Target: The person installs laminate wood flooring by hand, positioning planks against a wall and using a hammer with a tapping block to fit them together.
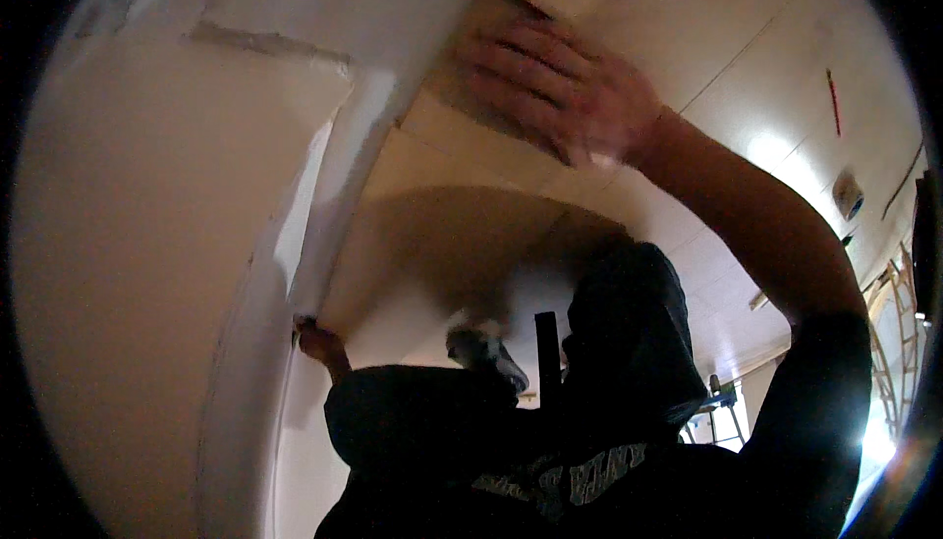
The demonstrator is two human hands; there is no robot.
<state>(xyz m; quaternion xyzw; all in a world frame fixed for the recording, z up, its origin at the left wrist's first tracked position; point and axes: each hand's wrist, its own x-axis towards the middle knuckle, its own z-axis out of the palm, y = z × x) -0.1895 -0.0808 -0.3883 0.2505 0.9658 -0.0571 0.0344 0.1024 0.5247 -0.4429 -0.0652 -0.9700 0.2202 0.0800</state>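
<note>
The two hands work well apart, each with its own bearing. The right hand (565, 92) lies palm down on the floor (776, 24), its fingers stretched out side by side with nothing seen in its grasp — set flat like that, it probably props the leaning body. Its forearm reaches out in a wide curve, which would leave room for the bent knee (634, 313) below.

The left hand (322, 343) is low down at the trim (344, 186), the pale strip running along the foot of the wall (147, 225). Its fingers are curled at the trim's edge, near the floor, and something small and dark shows at their tips; whether that is a held tool or only shadow, I cannot tell, nor how tightly the fingers close. Staying that low likely keeps the fingers level with the seam where trim and floor meet. A brighter white band marks part of the trim farther along.

A shoe (499, 360) shows between the knees, so the body seems folded down close to its work. The red stick (834, 102) and the roll (849, 195) lie on the floor well off to the right — out of the way of both hands.
</note>
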